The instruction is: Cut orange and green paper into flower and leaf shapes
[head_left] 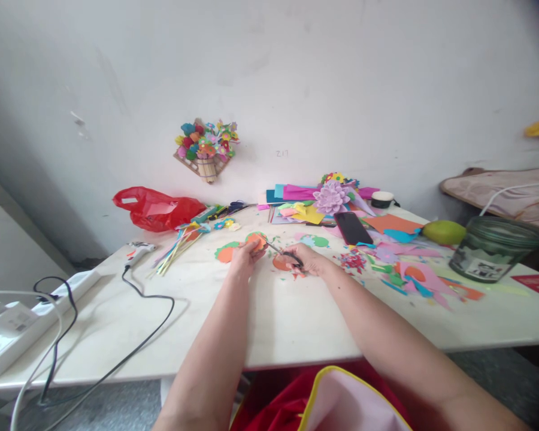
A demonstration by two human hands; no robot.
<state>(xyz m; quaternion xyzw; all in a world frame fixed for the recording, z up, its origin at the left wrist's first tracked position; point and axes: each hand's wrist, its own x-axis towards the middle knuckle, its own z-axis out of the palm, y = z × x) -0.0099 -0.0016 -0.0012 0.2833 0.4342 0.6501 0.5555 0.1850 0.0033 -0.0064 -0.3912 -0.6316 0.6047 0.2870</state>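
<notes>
My left hand (248, 256) pinches an orange foam paper piece (256, 240) over the middle of the table. My right hand (309, 258) grips a pair of scissors (291, 257) with dark handles, their blades pointing left at the orange piece. Whether the blades touch it is too small to tell. Beneath the right hand lies an orange disc (280, 263) with small scraps around it. Left of my left hand rest orange and green cut shapes (226, 253). Beyond the scissors are a green disc (320, 241) and a pale blue shape (306, 240).
A glue gun (140, 254) and its cord lie left, near a white power strip (40, 317). A red plastic bag (159, 209) sits behind. To the right are a phone (353, 228), foam scraps (417, 275), a green fruit (444, 232) and a glass jar (489, 248).
</notes>
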